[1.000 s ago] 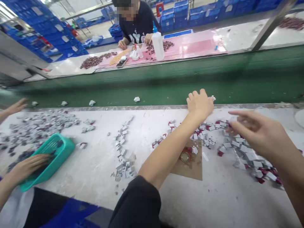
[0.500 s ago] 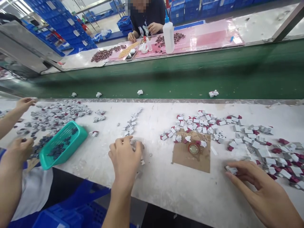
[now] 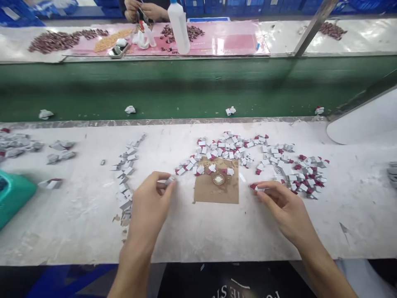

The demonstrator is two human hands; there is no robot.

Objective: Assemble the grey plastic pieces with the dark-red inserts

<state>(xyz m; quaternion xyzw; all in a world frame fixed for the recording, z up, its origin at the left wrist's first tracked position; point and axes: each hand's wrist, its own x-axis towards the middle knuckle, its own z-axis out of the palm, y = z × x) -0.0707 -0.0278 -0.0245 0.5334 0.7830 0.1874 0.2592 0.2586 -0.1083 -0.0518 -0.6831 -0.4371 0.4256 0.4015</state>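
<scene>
My left hand (image 3: 153, 198) pinches a small grey-white plastic part (image 3: 170, 180) between thumb and fingers, left of a brown cardboard square (image 3: 214, 194). In my right hand (image 3: 283, 207), thumb and forefinger close on a small white-and-dark-red plastic part (image 3: 258, 188), just right of the cardboard. A small round dish with a beaded rim (image 3: 218, 178) sits on the cardboard. Loose white-and-red parts (image 3: 229, 147) cover its far edge and spread behind it. Another heap of such parts (image 3: 307, 176) lies beyond my right hand. A row of grey-white parts (image 3: 126, 165) runs beside my left hand.
Behind the table's far edge runs a green conveyor belt (image 3: 186, 89) carrying several small parts. Across it, a person's hands (image 3: 144, 10) work near a white bottle (image 3: 179, 29) on a pink sheet. A teal basket (image 3: 18, 190) stands at the left edge, a curved white object (image 3: 366, 118) at the right.
The view has swung to the right. My left hand, still pinching, has come nearer the cardboard. My right hand has also moved toward it, and a red end now shows on its part.
</scene>
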